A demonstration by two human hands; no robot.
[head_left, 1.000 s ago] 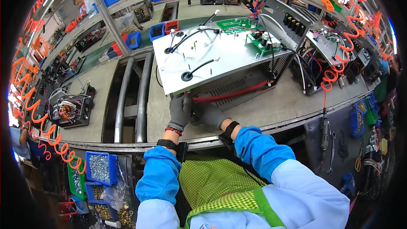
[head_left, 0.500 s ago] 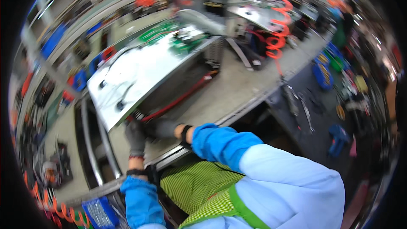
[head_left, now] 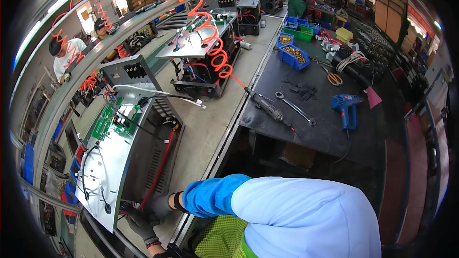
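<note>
Where red cable (head_left: 160, 167) ends (low), gloved hands (head_left: 148, 212).

Fingertips of both gloved hands hidden under the metal chassis (head_left: 119, 162), left forearm cut off below.

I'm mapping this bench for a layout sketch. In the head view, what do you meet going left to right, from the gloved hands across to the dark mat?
Gloved left hand → gloved right hand at the metal chassis → red cable → pneumatic screwdriver → wrench → scissors → blue power tool.
</note>
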